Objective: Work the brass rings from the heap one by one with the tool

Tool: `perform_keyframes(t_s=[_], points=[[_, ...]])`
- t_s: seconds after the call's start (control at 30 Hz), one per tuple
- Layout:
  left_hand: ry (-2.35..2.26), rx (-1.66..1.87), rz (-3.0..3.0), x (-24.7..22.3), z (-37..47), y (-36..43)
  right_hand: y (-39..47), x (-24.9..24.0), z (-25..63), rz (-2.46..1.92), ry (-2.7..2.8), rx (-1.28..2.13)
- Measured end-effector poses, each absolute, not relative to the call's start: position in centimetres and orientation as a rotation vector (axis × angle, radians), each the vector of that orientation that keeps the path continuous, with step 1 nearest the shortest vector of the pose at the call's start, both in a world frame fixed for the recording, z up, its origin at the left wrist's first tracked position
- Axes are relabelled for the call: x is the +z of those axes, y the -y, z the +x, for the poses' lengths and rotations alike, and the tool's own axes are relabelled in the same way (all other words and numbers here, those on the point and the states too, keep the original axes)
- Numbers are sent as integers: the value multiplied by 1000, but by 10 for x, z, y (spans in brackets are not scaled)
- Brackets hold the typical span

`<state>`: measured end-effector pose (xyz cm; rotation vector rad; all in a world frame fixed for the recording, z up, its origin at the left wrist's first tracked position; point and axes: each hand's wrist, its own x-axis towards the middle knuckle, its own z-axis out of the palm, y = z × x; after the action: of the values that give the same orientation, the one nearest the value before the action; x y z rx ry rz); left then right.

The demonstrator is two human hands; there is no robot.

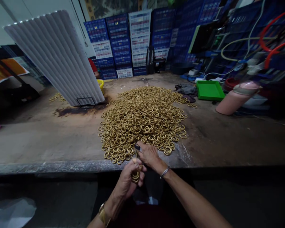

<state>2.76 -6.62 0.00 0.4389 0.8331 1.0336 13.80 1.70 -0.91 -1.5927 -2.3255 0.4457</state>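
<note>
A wide heap of brass-coloured rings (142,117) lies on the worktable (61,136). Just off the table's front edge, my left hand (128,179) is curled round several brass rings (135,176), which show between its fingers. It wears a gold watch at the wrist. My right hand (148,153) reaches over the edge to the near side of the heap, its fingers bent down at the rings. A dark cover sits on one of its fingers, and a silver bangle is on the wrist. What its fingertips pinch, if anything, is hidden.
A ridged white panel (59,60) leans in a wire stand at the left. Blue and white crates (118,41) are stacked behind. Towards the right are a green tray (209,90), grey cloth (186,90) and a pink bottle (236,98). A person's red sleeve (93,66) shows behind the panel.
</note>
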Motion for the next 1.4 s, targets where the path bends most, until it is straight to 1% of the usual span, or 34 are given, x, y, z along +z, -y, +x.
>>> perform_keyframes(t_s=[0.13,0.27,0.33,0.47,0.57,0.63,0.73,0.83,1.1,1.2,1.3,1.4], points=[[-776,1018,279,-6,24,64,-18,-9,138,-1648,2336,420],[-815,1093,259,-10,26,57,-20,-15,141,-1639,2176,481],[-873,1136,305,-8,28,53,-22,-17,144,-1566,2000,621],[-956,1213,393,-3,33,45,-23,-15,150,-1323,1579,1010],[-1003,1271,448,-2,38,40,-18,-12,152,-1240,1340,1290],[-1029,1287,496,-3,42,38,-13,-13,152,-1192,1236,1414],[-1089,1289,577,-4,45,35,-5,-15,150,-1126,1174,1497],[-1206,1289,681,-6,44,33,-1,-16,148,-1113,1232,1483],[-1473,1363,1185,-6,35,37,2,-4,152,-1247,1519,1220],[-1507,1349,1367,-3,33,38,0,-5,151,-1286,1584,1147],[-1465,1296,1317,-2,32,38,-1,-9,150,-1308,1587,1157],[-1358,1127,1050,-3,31,39,-1,-12,150,-1340,1573,1166]])
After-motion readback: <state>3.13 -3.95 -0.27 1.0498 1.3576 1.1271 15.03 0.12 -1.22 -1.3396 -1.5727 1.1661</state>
